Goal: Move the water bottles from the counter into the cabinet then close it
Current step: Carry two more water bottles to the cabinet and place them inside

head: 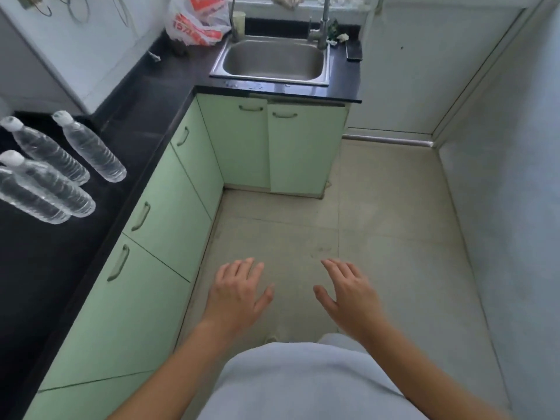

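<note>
We hold our left hand [239, 294] and right hand [344, 294] out in front of us, palms down, fingers spread and loose, gripping nothing, both hovering over the tiled floor [378, 237]. To the left of our left hand runs a row of pale green cabinet doors [169, 207], all shut, each with a curved handle. Above them lies the black counter [145, 116]. Four clear water bottles [88, 147] with white caps sit on the counter toward its left edge, well apart from both hands; they sit close together in two pairs, the nearer pair touching. The counter turns a corner at the far end, where a steel sink [272, 60] is set into it with a tap behind it. A red and white plastic bag [197, 21] rests in the counter's far corner, just left of the sink.
</note>
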The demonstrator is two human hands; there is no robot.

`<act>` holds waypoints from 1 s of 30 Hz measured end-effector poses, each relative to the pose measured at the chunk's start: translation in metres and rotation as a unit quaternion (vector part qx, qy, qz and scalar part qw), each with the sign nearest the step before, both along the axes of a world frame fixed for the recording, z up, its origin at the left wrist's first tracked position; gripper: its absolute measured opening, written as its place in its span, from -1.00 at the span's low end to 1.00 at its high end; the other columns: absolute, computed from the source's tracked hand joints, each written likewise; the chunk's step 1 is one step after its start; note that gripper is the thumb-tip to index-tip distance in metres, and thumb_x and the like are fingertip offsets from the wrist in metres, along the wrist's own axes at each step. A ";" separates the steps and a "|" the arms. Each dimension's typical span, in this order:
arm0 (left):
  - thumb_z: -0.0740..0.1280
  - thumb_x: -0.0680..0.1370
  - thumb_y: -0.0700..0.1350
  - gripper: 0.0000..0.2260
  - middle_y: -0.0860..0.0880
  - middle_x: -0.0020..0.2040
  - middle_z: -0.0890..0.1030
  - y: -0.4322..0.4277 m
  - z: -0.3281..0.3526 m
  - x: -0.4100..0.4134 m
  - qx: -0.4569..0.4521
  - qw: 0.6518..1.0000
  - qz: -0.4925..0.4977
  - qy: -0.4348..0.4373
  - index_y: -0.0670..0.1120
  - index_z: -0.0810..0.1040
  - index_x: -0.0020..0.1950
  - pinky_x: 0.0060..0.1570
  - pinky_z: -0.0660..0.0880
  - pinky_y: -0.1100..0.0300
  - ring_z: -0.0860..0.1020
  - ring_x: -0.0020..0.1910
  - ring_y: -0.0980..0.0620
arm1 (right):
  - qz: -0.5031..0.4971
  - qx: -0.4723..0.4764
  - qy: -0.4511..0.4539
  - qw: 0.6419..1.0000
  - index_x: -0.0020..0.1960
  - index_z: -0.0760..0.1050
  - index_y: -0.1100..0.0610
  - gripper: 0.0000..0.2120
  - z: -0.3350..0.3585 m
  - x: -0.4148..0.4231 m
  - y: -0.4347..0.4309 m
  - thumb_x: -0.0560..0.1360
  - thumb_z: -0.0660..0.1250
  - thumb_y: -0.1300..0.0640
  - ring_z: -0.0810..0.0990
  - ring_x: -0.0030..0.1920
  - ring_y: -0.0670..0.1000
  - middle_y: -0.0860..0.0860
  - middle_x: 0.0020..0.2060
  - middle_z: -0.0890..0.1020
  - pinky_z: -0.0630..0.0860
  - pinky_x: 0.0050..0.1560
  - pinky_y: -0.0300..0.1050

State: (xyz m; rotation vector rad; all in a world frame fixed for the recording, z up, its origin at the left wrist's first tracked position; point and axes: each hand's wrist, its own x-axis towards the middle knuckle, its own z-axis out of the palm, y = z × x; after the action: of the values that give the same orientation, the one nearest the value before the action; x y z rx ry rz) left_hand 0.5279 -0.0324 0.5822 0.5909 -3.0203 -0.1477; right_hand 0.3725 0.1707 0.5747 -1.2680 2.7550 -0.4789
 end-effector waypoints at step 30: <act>0.16 0.57 0.18 -0.51 -0.12 0.15 0.66 -0.166 0.019 -0.022 -0.040 0.838 0.543 0.027 -0.16 0.63 0.21 0.01 0.54 -0.06 0.63 0.06 -0.19 | 0.509 0.031 -0.011 0.860 0.47 0.37 0.10 -0.40 0.028 -0.129 -0.435 0.56 0.13 -0.23 0.42 0.38 0.09 -0.01 0.38 0.51 0.42 0.33 0.01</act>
State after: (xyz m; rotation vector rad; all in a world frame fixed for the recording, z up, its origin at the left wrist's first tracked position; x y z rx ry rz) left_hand 0.5054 -0.1986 0.6012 2.0587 -2.1412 0.0294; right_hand 0.2438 -0.2641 0.6029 -2.3465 1.6417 -0.2691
